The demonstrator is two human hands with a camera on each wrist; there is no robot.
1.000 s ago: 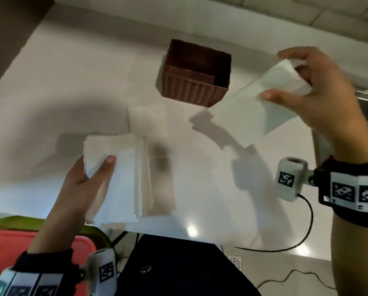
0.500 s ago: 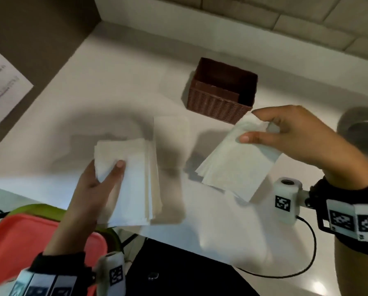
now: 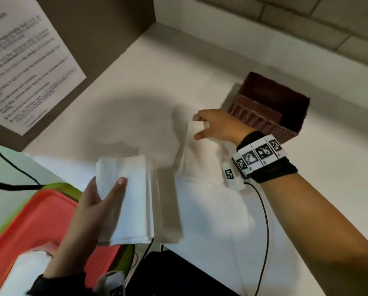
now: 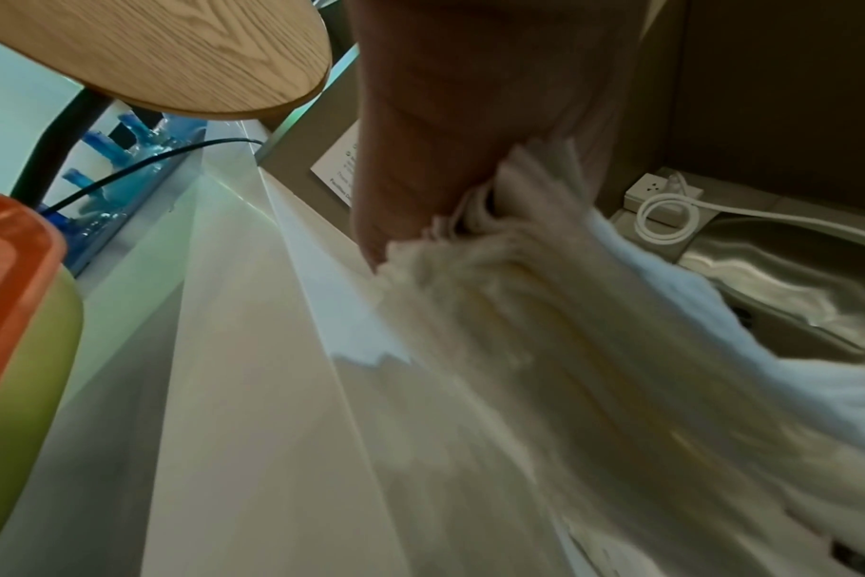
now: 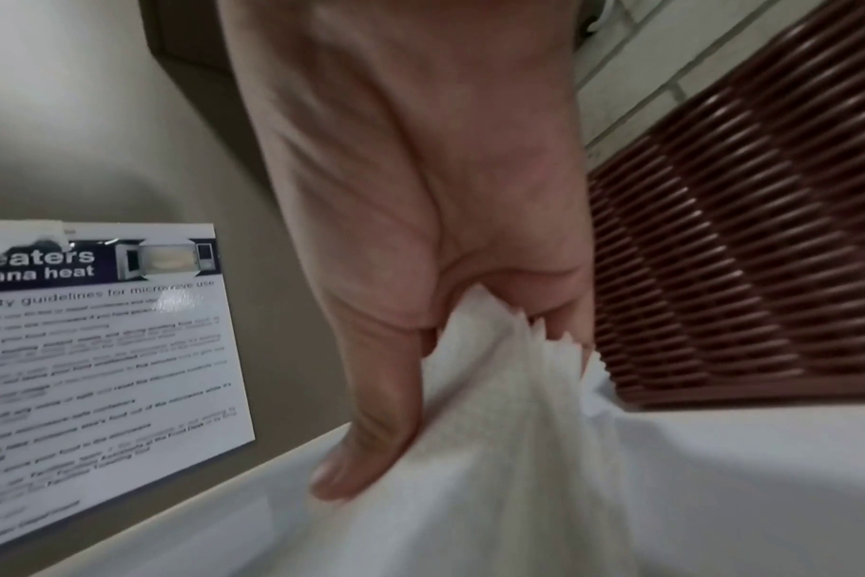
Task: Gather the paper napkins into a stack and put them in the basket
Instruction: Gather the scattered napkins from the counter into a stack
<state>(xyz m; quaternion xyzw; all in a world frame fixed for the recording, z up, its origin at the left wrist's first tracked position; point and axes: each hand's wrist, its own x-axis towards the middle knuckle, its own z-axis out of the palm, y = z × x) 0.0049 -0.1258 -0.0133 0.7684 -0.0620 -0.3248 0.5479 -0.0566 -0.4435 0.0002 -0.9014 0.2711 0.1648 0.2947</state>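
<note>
- Your left hand (image 3: 93, 212) reaches up from the lower left, thumb laid across the top of a stack of napkins (image 3: 131, 201) and fingers curled beneath it; the left wrist view shows the stack's (image 4: 544, 312) layered edges clamped against the palm (image 4: 445, 129).
- That stack hangs over the near edge of the white counter (image 3: 136, 86), above a red tray (image 3: 35, 223) with a green rim below you.
- A printed notice (image 3: 22, 60) hangs on the brown panel at the far left.
- One more napkin (image 3: 181, 116) lies flat on the counter, just beyond your right fingertips; it is faint and blurred.
- Your right hand (image 3: 217, 127) stretches forward across the counter, palm down, thumb and fingers pinching the top of a second bunch of napkins (image 3: 200, 159); the right wrist view shows the paper (image 5: 509, 390) gathered between thumb (image 5: 371, 421) and curled fingers.
- This bunch droops from your grip onto the counter, to the right of the left-hand stack and apart from it.
- The brown wicker basket (image 3: 270, 107) stands just beyond your right wrist, open side up; its visible inside looks dark and bare, though the near wall hides part of the floor.
- Both bunches of napkins are outside the basket.
</note>
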